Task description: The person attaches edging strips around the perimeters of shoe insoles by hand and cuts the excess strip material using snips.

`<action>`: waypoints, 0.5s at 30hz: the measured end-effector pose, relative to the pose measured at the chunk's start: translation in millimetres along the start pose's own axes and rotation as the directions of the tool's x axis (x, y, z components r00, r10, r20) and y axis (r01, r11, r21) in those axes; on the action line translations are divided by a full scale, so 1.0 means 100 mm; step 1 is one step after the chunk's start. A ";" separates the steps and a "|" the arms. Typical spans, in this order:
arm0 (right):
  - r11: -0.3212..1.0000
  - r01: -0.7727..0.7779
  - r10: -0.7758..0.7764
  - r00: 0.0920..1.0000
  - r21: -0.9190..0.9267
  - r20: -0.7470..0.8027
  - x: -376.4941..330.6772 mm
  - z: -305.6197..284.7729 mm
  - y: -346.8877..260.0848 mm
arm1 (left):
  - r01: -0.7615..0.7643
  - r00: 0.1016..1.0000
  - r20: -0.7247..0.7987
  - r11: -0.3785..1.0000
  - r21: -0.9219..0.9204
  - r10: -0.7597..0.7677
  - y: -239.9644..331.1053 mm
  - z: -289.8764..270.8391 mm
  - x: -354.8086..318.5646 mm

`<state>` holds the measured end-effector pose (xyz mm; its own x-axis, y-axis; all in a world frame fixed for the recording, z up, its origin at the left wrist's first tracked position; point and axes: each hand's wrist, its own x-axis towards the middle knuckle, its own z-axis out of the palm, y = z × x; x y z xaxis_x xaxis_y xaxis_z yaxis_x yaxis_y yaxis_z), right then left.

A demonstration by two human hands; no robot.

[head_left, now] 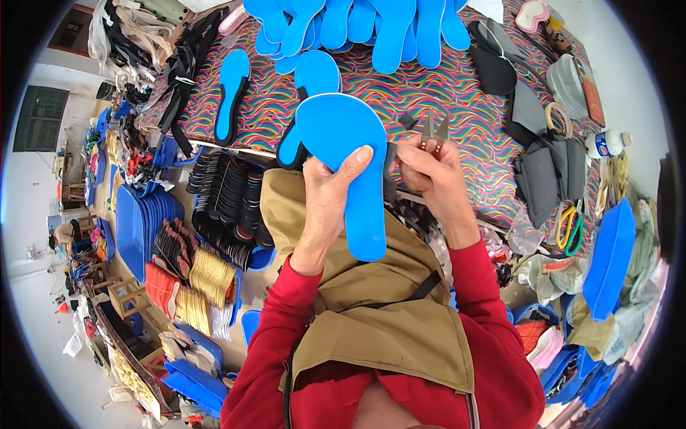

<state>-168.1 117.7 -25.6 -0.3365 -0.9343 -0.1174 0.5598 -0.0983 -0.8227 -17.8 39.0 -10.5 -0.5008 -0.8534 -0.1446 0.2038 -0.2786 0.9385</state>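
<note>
My left hand (332,189) is closed on a bright blue insole (346,132), its thumb lying across the face. The insole is held upright over my lap, wide end up and narrow end down. My right hand (432,175) grips a pair of small scissors (436,132), blades pointing up and apart. Its fingertips also pinch a dark grey strip (390,171) along the insole's right edge. Behind the held piece, another blue insole (318,71) with black edging lies on the patterned tabletop (271,93). To its left is a blue insole (232,93) rimmed in black.
A heap of blue insoles (389,28) covers the table's far edge. On the right are dark grey fabric pieces (547,175), a tape roll (557,118), yellow-and-green-handled scissors (569,229) and a white bottle (607,144). Blue bins (136,222) with stacked parts stand left.
</note>
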 end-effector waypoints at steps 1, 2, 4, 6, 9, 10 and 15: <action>1.000 -0.016 0.017 0.999 -0.003 0.052 0.03 -0.03 -0.01 | 0.002 1.000 0.000 1.000 0.001 -0.002 0.00 0.01 0.01; 0.998 -0.037 0.040 0.997 -0.048 0.065 0.03 -0.05 -0.01 | 0.001 1.000 0.027 1.000 -0.002 -0.001 0.00 0.02 0.02; 0.993 0.054 -0.048 0.998 -0.109 0.051 0.04 -0.03 0.02 | 0.004 0.999 0.054 1.000 -0.005 -0.004 0.02 0.06 0.03; 0.975 0.143 -0.137 0.989 -0.170 0.048 0.03 -0.02 0.04 | -0.025 0.997 0.069 0.999 0.029 0.023 0.07 0.11 0.03; 0.967 0.155 -0.159 0.987 -0.201 -0.004 -0.01 0.03 0.05 | -0.055 0.996 0.067 0.998 0.041 0.053 0.07 0.09 0.06; 0.975 0.109 -0.121 0.991 -0.194 -0.053 -0.07 0.10 0.02 | -0.058 0.996 0.065 0.997 0.042 0.056 0.08 0.09 0.07; 0.992 -0.011 0.019 0.998 -0.123 0.063 -0.21 0.17 0.07 | -0.080 0.997 -0.012 0.986 -0.143 0.079 0.17 0.15 0.06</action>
<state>-144.3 130.7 -19.1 -0.2778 -0.9557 -0.0978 0.4658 -0.0450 -0.8837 -30.0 36.1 9.6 -0.4733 -0.8778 -0.0737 0.3615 -0.2699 0.8925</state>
